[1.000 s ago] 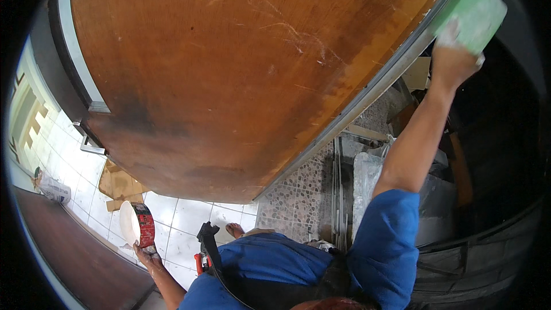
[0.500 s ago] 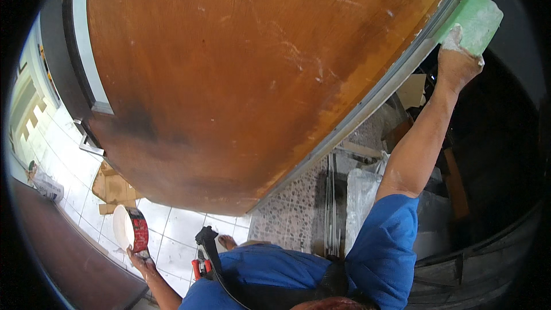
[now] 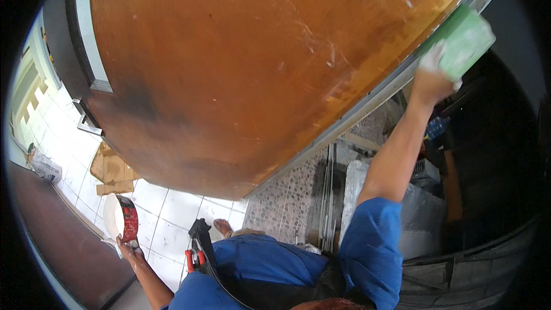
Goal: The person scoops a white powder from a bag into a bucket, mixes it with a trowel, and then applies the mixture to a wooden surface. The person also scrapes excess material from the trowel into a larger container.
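My right hand (image 3: 429,76), smeared white, is closed on a flat green plastic spreader (image 3: 466,40) with white paste on its face. The spreader lies against the grey edge strip (image 3: 367,103) of a brown wooden door (image 3: 206,74), near its upper right end. Low on the left, my left hand (image 3: 131,251) grips the lower end of a round red and black tub (image 3: 130,221), tilted so that its white opening points left. A thin white piece sticks out beside those fingers; its kind cannot be made out. Whitish residue marks this hand too.
A metal handle (image 3: 87,126) projects from the door's left side. Flattened cardboard (image 3: 112,169) and a white bag (image 3: 46,166) lie on the white tiles. Below my right arm are plastic-wrapped items (image 3: 422,218), thin rods (image 3: 328,195) and a blue bottle (image 3: 437,127).
My right hand and the green spreader have moved down and left along the door's edge. My left hand, still holding the tub, has shifted slightly left; the view has shifted a little too.
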Motion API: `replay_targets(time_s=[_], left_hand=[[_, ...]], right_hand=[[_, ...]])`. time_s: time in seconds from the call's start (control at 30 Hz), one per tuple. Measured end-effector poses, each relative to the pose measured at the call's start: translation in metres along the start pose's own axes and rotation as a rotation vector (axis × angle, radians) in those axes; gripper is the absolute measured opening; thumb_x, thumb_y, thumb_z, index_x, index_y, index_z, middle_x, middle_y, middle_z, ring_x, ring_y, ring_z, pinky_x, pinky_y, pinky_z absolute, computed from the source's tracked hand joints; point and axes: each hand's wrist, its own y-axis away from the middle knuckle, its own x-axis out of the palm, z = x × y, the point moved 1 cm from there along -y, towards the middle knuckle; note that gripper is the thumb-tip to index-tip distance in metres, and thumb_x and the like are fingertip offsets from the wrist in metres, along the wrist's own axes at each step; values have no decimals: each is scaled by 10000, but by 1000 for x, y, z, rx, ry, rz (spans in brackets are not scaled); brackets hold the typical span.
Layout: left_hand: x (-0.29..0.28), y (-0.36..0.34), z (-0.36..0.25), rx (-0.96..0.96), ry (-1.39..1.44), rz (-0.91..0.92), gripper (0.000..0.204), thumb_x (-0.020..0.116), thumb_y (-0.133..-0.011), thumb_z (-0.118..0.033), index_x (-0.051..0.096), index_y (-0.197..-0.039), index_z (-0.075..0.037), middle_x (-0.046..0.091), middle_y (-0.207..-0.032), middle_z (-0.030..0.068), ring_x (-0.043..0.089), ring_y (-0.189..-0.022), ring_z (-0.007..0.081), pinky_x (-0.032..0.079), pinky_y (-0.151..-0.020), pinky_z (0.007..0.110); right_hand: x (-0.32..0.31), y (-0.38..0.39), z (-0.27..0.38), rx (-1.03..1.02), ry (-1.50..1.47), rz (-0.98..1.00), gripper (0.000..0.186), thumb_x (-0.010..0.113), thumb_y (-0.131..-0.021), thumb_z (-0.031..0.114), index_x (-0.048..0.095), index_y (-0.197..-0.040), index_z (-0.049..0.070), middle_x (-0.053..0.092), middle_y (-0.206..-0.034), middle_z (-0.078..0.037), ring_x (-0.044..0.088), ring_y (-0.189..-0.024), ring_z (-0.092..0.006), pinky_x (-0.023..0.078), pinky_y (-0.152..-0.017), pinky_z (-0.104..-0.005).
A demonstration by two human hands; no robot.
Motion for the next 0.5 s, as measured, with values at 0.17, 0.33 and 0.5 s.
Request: replay_targets(time_s=[0.17,0.33,0.5], left_hand=[[13,8,5,76,73,-44,464,528,-913,-360,559,-1216,-9,674,-1113,136,684,-925,296,565,-824,418],[5,29,-13,21,72,47,463,484,-947,-340,532,-1267,-9,659,-1170,157,677,-984,308,552,-902,431],[8,42,0,1,152,-9,486,548,-918,-319,487,-1283,-4,632,-1185,152,647,-1016,296,527,-900,416]], right_hand=[[-65,79,-10,-390,432,-122,234,642,-887,34,670,-1112,-27,677,-1095,-224,684,-935,-380,552,-809,-468],[-103,181,8,86,44,187,200,657,-880,32,658,-1057,-62,686,-1017,-231,693,-852,-343,552,-754,-431],[-80,218,0,5,-19,226,205,663,-839,-11,650,-1037,-64,689,-1003,-213,701,-799,-330,559,-682,-372]])
